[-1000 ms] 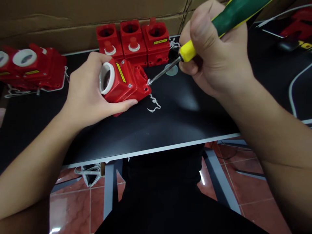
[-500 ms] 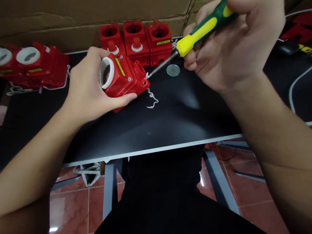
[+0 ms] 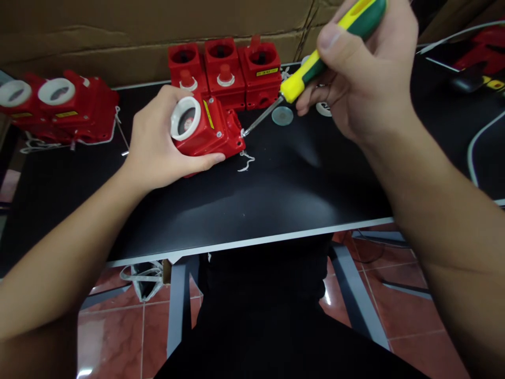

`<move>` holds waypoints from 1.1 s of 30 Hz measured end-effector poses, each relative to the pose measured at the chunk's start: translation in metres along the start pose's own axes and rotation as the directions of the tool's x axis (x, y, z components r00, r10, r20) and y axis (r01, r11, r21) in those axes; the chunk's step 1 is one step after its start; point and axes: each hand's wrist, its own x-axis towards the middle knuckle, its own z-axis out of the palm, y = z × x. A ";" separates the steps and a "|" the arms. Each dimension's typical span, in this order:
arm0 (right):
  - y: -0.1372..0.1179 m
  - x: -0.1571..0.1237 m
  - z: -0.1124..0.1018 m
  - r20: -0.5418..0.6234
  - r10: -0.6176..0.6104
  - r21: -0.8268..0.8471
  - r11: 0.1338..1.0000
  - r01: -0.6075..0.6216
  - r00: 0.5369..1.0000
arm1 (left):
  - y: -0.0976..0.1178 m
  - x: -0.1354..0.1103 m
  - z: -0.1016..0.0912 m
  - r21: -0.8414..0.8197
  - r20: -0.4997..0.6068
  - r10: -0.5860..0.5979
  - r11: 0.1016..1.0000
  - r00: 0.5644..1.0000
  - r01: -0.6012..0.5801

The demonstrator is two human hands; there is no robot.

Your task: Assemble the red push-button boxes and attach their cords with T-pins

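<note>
My left hand point(image 3: 158, 142) grips a red box-shaped housing point(image 3: 219, 139) from its left side, thumb along the near face. The housing is tilted, with a white ring around a round window and a yellow label on top. In my right hand point(image 3: 366, 73) is a screwdriver point(image 3: 294, 87) with a yellow and green handle. Its metal shaft slants down to the left, and the tip meets the housing's right corner. From that corner a short white cord point(image 3: 247, 160) trails onto the black table. A clear round disc point(image 3: 282, 116) lies beneath the shaft.
Several more red housings stand behind, one group point(image 3: 224, 73) at the back and another point(image 3: 74, 108) at the left. A white ring point(image 3: 324, 109) lies by my right hand. Cardboard point(image 3: 150, 31) backs the table point(image 3: 276, 195). A white cable point(image 3: 473, 152) runs at the right.
My right hand has shifted left and turned, its thumb now lying along the screwdriver handle. The held housing appears slightly rotated and farther right, with the tip still at its corner.
</note>
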 end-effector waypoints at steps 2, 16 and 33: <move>0.006 0.004 -0.005 -0.042 -0.035 -0.022 0.999 0.034 0.998 | 0.002 -0.001 0.004 -0.021 -0.015 0.017 1.000 1.000 -0.017; -0.002 0.027 -0.038 0.091 0.120 -0.153 0.983 -0.105 0.989 | -0.023 0.006 0.008 0.016 -0.113 -0.030 0.999 0.993 0.032; 0.003 0.011 -0.018 -0.060 -0.076 -0.143 0.987 0.066 0.995 | -0.015 0.007 0.005 -0.035 -0.096 -0.047 0.998 0.994 0.043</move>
